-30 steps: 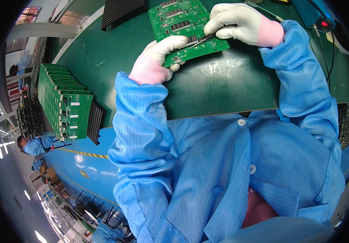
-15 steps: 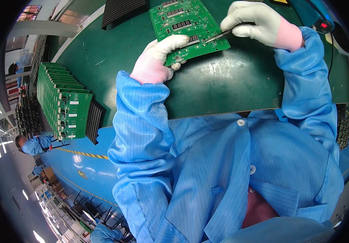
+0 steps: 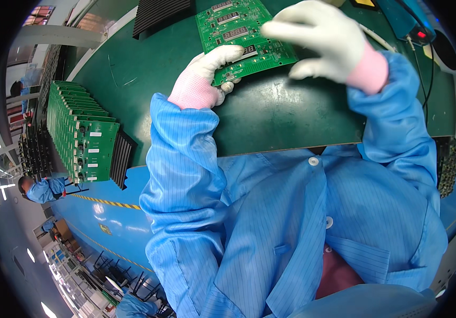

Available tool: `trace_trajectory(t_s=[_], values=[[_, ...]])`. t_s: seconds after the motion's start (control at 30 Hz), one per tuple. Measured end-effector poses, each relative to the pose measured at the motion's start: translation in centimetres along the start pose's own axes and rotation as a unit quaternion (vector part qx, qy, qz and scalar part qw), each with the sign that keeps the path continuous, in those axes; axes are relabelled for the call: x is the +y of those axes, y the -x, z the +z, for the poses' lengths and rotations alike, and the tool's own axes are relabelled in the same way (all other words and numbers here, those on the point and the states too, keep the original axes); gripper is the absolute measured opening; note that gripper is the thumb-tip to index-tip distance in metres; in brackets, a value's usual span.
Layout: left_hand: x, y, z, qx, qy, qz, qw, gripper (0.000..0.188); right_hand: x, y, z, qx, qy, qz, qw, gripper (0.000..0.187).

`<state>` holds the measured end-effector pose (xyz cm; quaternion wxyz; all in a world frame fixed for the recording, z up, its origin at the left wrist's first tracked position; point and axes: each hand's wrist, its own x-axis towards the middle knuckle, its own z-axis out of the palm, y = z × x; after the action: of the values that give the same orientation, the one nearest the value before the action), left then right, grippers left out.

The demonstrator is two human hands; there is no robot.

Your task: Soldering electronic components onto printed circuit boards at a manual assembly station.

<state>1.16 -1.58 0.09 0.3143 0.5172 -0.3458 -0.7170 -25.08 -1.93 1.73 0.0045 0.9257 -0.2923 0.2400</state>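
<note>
My left hand (image 3: pixel 205 74), in a white glove with a pink cuff, grips a green circuit board (image 3: pixel 262 62) at its near left corner, thumb on top and fingers underneath. The board carries a row of dark digit displays (image 3: pixel 235 33). Over the board's right edge is my right hand (image 3: pixel 323 40), gloved alike, its fingers and thumb spread apart with no tool visible between them. It hides part of the board's right side. A thin white rod (image 3: pixel 374 37) shows behind my right wrist.
Several green boards (image 3: pixel 82 132) stand in a black slotted rack (image 3: pixel 123 159) at the left table edge. Another black ribbed rack (image 3: pixel 160 15) lies at the back. A blue device (image 3: pixel 416 33) with a red light and cables stands at the far right of the green tabletop (image 3: pixel 291 119).
My right hand has let go of the tweezers, which are out of sight now, and its fingers have spread. It has moved slightly left and nearer. The left hand keeps its hold.
</note>
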Motion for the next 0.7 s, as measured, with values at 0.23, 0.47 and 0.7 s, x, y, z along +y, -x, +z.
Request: trace_trajectory(t_s=[0.23, 0.47, 0.7], values=[[-0.3, -0.4, -0.2, -0.023, 0.030, 0.021, 0.999, 0.027, -2.5, -1.0, 2.0, -0.045, 0.199, -0.032, 0.978, 0.055], [-0.4, -0.3, 0.0, -0.002, 0.020, 0.018, 1.000, 0.023, -2.0, -0.7, 2.6, -0.021, 0.177, -0.028, 0.984, 0.053], [0.5, 0.5, 1.1, 0.027, -0.008, 0.001, 1.000, 0.026, -2.3, -0.9, 3.2, 0.082, 0.090, -0.025, 0.992, 0.048]])
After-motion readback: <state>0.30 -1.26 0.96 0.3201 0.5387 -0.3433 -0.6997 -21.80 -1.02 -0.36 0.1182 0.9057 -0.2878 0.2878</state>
